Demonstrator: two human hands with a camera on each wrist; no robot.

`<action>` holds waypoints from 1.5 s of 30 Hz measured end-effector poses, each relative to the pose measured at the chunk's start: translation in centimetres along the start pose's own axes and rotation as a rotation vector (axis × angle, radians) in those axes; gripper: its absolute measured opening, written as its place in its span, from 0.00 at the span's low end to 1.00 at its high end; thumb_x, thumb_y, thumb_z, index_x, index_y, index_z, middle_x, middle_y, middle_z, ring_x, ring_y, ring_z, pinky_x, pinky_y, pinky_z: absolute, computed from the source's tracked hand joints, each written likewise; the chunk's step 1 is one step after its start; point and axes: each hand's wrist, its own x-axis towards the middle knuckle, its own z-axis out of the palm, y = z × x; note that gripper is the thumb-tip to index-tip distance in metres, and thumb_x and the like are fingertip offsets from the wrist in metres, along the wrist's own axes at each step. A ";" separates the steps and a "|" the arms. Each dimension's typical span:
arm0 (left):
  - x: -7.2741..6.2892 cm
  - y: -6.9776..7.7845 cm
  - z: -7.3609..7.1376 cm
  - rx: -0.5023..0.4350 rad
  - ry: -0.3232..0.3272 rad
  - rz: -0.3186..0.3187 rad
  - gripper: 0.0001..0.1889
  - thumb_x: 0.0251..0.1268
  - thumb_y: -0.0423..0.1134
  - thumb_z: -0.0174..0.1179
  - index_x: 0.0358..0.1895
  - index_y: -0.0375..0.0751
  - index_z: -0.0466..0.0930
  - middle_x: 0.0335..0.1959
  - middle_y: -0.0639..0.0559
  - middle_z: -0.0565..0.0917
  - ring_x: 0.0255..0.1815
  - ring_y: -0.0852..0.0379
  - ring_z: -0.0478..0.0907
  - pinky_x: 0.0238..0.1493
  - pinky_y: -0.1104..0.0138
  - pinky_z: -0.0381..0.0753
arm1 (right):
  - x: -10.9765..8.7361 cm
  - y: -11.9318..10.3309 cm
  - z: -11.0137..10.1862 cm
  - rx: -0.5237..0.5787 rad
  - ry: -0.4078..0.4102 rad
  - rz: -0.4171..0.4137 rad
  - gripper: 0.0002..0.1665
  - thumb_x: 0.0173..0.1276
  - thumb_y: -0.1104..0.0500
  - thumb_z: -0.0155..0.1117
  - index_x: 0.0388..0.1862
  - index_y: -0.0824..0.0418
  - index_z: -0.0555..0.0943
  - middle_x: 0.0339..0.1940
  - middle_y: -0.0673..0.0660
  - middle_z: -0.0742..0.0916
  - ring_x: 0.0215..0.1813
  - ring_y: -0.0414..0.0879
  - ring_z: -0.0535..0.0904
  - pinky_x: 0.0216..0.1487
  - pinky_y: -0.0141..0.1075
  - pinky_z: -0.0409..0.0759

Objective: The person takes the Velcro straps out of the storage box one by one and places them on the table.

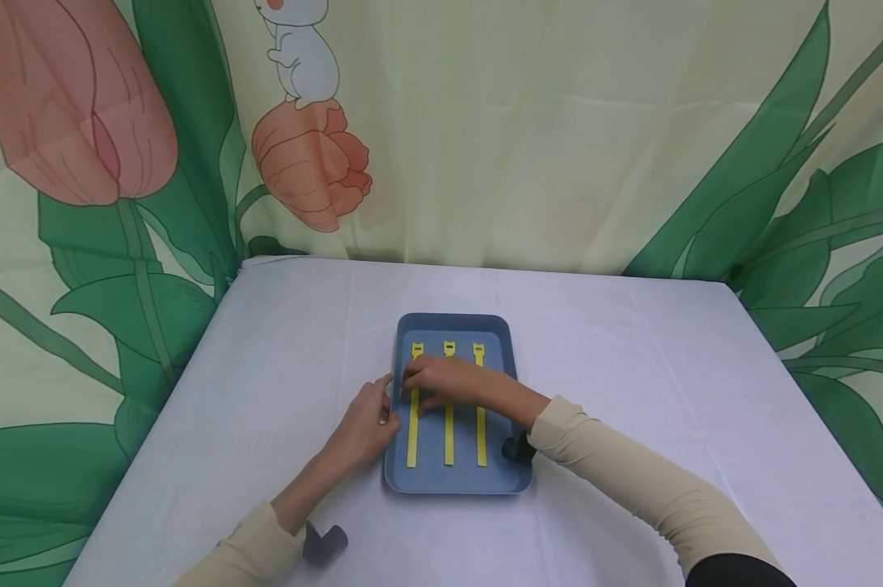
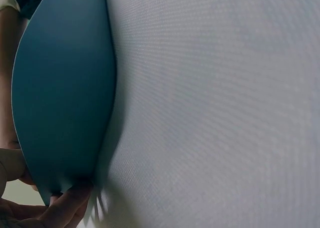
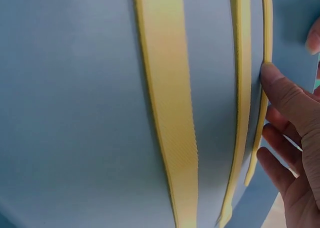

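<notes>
Three yellow hook-and-loop straps lie side by side, lengthwise, in a blue-grey tray [image 1: 465, 479], their slotted heads at its far end. My right hand [image 1: 448, 381] reaches across from the right and pinches the left strap [image 1: 412, 444] in its upper half. In the right wrist view the thumb is on one side of that strap [image 3: 268, 17] and the fingers are on the other. The middle strap [image 1: 449, 440] and right strap [image 1: 481, 440] pass under the hand and wrist. At the tray's left side, my left hand [image 1: 364, 420] holds the edge; its fingertips meet the tray wall [image 2: 65, 97].
The tray rests on a white-covered table [image 1: 617, 350]. A dark wrist device [image 1: 518, 447] on the right sleeve hangs over the tray's near right corner. Another dark device [image 1: 325, 545] sits by the left sleeve. Behind the table hangs a flower-printed curtain [image 1: 485, 163].
</notes>
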 end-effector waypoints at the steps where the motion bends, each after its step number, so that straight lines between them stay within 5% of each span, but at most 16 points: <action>1: 0.0 0.0 0.0 -0.002 0.001 -0.001 0.33 0.55 0.28 0.56 0.66 0.25 0.59 0.33 0.49 0.68 0.33 0.57 0.69 0.33 0.67 0.74 | 0.0 0.0 0.0 0.001 0.000 -0.001 0.20 0.56 0.52 0.71 0.48 0.55 0.84 0.49 0.51 0.80 0.51 0.40 0.73 0.54 0.28 0.71; 25: 0.1 -0.1 -0.1 -0.003 -0.001 0.010 0.33 0.54 0.27 0.56 0.66 0.24 0.59 0.33 0.49 0.68 0.32 0.57 0.68 0.32 0.68 0.73 | 0.2 -0.4 -0.2 0.052 0.008 -0.050 0.11 0.57 0.56 0.71 0.39 0.55 0.83 0.39 0.48 0.82 0.44 0.38 0.73 0.48 0.23 0.71; 45: -0.1 -0.1 0.0 -0.017 0.000 0.013 0.32 0.54 0.27 0.56 0.65 0.24 0.59 0.32 0.48 0.68 0.32 0.57 0.67 0.31 0.67 0.70 | -0.1 -0.6 -0.1 -0.128 0.045 -0.110 0.12 0.65 0.58 0.63 0.47 0.54 0.85 0.38 0.48 0.81 0.39 0.38 0.72 0.44 0.24 0.71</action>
